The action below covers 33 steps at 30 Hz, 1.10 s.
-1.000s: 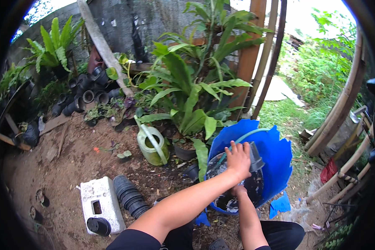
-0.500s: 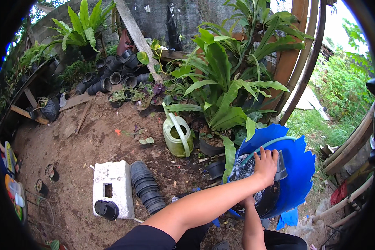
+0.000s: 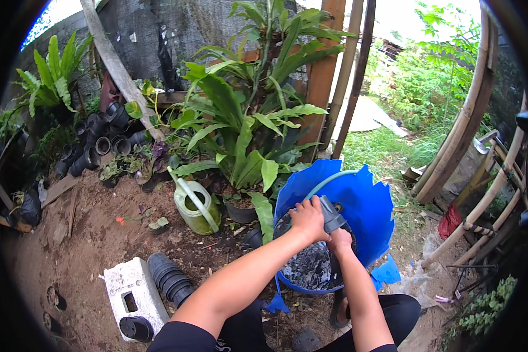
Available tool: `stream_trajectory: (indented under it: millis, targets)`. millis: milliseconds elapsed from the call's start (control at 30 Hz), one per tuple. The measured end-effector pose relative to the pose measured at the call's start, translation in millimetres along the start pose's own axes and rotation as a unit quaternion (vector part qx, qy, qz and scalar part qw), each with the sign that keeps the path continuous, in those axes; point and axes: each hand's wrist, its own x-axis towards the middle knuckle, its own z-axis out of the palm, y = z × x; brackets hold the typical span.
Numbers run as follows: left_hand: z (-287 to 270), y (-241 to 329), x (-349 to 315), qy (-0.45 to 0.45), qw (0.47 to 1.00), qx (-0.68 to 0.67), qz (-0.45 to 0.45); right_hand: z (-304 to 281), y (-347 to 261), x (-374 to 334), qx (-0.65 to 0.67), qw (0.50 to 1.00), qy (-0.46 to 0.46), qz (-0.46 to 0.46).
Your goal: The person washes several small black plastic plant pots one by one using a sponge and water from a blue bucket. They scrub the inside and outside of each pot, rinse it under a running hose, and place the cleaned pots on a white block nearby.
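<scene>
A dark grey pot (image 3: 331, 216) is held tilted over the blue tub (image 3: 364, 202), within its torn, jagged rim and above the murky contents (image 3: 311, 267). The left grip (image 3: 308, 220) is curled against the pot's left side, pinching its wall. The right grip (image 3: 339, 239) sits just below it, touching or nearly so; its fingers are turned out of sight, so I cannot tell whether they pinch the pot or only rest against it.

A pale green hose (image 3: 331, 179) arcs over the far part of the tub. Left of the tub, beyond the left forearm, stands a green watering can (image 3: 196, 208); farther left and nearer the person lie a nested stack of pots (image 3: 169, 278) and a white foam block (image 3: 116, 281) with a small black pot (image 3: 136, 329) at its near end. A broken blue piece (image 3: 386, 273) lies on the ground just right of the tub, and a leafy fern (image 3: 234, 126) rises beyond its left side.

What could go wrong: if the pot is wet, its smooth wall may slide out of the left grip — more so if the right one gives no real support — and drop into the tub, splashing the contents. The tub's ragged edge looks sharp enough to scrape a forearm that leans on it. A knock from the pot could also shift the loose-looking hose, and pressing on the thin plastic might split it further.
</scene>
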Motion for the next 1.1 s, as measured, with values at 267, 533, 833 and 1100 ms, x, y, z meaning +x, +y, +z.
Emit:
stream_trajectory:
  millis: [267,533,833,1100]
  targets:
    - [-7.2,0.8,10.7,0.001,0.998,-0.055,-0.031,-168.3,27.6,-17.4,0.031,0.996,0.069,0.038]
    - [6.5,-16.4,27.2,-0.052,0.958,-0.274,-0.067,-195.5,34.4,-60.0,0.196,0.961,0.186,0.056]
    - [-5.7,-6.0,22.9,-0.103,0.763,-0.635,-0.067,-209.4,22.7,-86.3,0.282,0.904,0.318,-0.048]
    - [1.1,-5.3,26.5,-0.093,0.714,-0.694,-0.007,-215.7,27.0,-87.7,0.35,0.843,0.405,-0.055]
